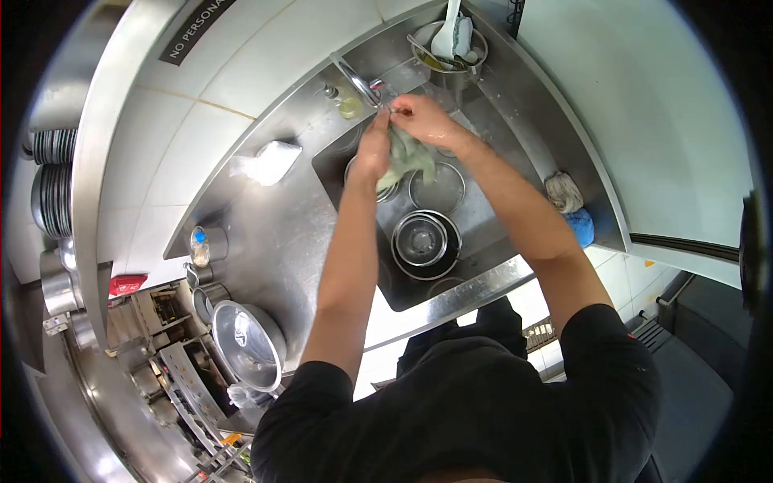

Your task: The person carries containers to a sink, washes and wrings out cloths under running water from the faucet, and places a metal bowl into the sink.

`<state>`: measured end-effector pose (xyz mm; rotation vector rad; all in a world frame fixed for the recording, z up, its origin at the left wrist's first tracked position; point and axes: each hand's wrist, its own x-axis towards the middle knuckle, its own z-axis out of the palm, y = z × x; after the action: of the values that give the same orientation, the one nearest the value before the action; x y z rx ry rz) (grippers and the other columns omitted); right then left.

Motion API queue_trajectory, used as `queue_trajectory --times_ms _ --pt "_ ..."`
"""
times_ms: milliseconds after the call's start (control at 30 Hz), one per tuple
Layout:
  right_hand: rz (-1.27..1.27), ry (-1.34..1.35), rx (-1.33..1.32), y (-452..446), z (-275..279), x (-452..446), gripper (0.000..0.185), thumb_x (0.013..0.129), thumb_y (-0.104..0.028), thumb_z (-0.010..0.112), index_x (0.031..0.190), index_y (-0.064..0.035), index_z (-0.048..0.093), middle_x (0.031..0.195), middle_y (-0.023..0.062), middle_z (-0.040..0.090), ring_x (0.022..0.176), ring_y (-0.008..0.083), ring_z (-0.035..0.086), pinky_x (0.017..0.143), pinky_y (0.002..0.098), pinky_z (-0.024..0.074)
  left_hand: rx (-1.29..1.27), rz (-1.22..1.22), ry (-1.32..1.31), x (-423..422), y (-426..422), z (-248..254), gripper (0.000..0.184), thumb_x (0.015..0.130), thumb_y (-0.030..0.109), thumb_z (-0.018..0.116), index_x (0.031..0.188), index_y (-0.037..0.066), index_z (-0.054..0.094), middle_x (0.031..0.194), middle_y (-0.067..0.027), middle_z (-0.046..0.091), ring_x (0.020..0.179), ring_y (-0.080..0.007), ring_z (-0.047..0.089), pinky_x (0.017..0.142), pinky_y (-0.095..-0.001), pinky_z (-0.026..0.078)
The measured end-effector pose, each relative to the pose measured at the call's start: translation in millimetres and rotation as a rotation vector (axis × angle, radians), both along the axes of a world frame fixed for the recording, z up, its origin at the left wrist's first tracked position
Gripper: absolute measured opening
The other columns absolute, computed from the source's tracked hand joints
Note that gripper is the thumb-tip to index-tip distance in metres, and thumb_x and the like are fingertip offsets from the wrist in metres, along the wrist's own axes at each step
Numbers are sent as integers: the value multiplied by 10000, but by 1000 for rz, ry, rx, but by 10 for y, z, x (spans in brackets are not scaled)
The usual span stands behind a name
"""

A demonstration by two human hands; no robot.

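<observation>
Over the sink, just under the faucet [358, 82], my left hand [375, 146] and my right hand [422, 121] meet with closed fingers. A limp, pale green cloth [407, 159] hangs down from between them, its lower part slightly blurred. My fingers grip its upper edge. Below the cloth, a round steel pan [437, 190] lies in the sink [485, 233]. Nearer to me sits a steel bowl [421, 239] nested inside a larger round vessel. Another round metal dish is partly hidden behind the cloth and my left wrist.
A soap bottle [348, 103] stands left of the faucet, and a white plastic bag [272, 163] lies on the steel counter [278, 233]. A pot [455, 78] with utensils is at the back. Rags [564, 193] rest at right; a large steel bowl [248, 346] sits at left.
</observation>
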<state>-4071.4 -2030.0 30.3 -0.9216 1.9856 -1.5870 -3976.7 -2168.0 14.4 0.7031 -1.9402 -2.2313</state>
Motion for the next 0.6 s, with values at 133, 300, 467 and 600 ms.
queue_trajectory --times_ms 133,300,467,600 --pt "-283 -206 -487 -8 -33 226 425 1010 -369 599 1195 7 666 1081 89 705 1008 142 610 918 284 474 418 153 114 -13 340 202 533 1046 366 512 1452 29 437 1343 -101 580 1219 -238 562 1018 -384 461" --pt "-144 -393 -64 26 -454 338 694 1027 -582 439 1262 38 640 1197 133 676 1088 185 587 1003 331 438 466 333 245 -88 252 207 308 1035 193 538 1308 52 556 1186 -60 632 1061 -194 606 884 -389 515" --pt "-173 -332 -8 -185 -370 297 669 1019 -575 465 1099 44 706 1046 159 723 977 226 653 920 363 491 81 408 150 -188 98 -371 317 1057 289 502 1168 25 639 1057 -58 649 950 -171 618 834 -334 504" --pt "-330 -7 165 -284 -152 445 658 1018 -556 454 992 51 708 914 217 721 895 320 700 834 451 515 291 417 157 -101 326 -290 530 1046 483 477 1219 1 614 1133 -76 647 1020 -204 619 891 -351 497"
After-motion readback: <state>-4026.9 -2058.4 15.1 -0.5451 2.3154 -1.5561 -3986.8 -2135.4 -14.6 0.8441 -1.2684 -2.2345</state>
